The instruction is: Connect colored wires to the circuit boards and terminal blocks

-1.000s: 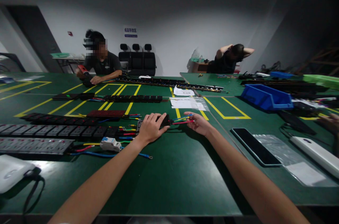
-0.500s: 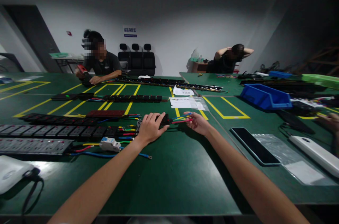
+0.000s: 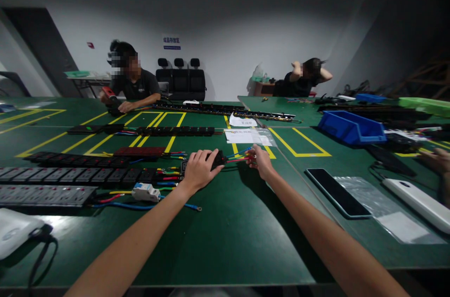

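My left hand [image 3: 201, 169] is closed over a black socket module [image 3: 220, 159], which lies on the green table. Most of the module is under my palm and fingers. From its right end run coloured wires [image 3: 236, 158], blue, red and green-yellow. My right hand [image 3: 262, 162] pinches these wires near their free ends, to the right of the module. Left of my left hand lie long socket strips [image 3: 80, 175] with lugged wires at their ends. A white and blue breaker [image 3: 145, 191] sits among the wires of the nearest strip [image 3: 45, 195].
A blue bin [image 3: 351, 127], a phone [image 3: 337, 193] and a white power bank [image 3: 418, 203] are on the right. Paper labels [image 3: 242, 136] lie ahead. Across the table, one person [image 3: 135, 81] holds a red power tool; another [image 3: 305, 79] has raised arms. A third hand [image 3: 436, 161] shows far right.
My right hand has turned and shifted slightly on the wires, and the blue wire now stands apart from the red. My left hand stays on the module. The far person's arms have moved.
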Available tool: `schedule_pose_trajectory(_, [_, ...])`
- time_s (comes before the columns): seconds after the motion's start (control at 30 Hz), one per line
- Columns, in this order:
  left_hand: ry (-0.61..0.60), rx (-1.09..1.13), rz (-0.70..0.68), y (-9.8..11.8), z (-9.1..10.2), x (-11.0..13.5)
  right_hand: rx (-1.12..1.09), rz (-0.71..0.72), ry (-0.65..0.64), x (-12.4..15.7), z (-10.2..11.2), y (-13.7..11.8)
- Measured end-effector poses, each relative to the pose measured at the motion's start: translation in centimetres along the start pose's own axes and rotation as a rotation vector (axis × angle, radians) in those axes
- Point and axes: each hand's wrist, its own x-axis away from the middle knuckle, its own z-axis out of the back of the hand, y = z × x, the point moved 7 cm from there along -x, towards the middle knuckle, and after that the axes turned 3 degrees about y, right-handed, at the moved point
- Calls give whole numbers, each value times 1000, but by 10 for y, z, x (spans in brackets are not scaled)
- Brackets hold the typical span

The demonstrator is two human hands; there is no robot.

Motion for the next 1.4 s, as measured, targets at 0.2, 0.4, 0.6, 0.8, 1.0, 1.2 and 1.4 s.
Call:
schedule_pose_trajectory(0.2, [-19,-17,-5,1,-3,0,186,218,45,-1,6,-8])
schedule_pose_trajectory(0.4, [-62,-43,-23,3,-9,1,483,383,64,-8,7,-5])
schedule_pose_trajectory(0.6, [-104,-43,-49,3,-13,2,868,534,97,7,3,-19])
schedule_pose_trajectory(0.8, [-101,-43,-57,4,-13,1,1143,615,141,19,-6,-27])
schedule_pose_trajectory(1.0, [-85,-7,-48,4,-11,1,1100,648,108,16,-6,-23])
schedule_pose_trajectory(1.2, [-38,-26,-29,5,-4,0,1071,617,169,13,-2,-19])
schedule_pose_trajectory(1.4, [-1,-24,39,0,-3,0,949,700,198,10,1,-26])
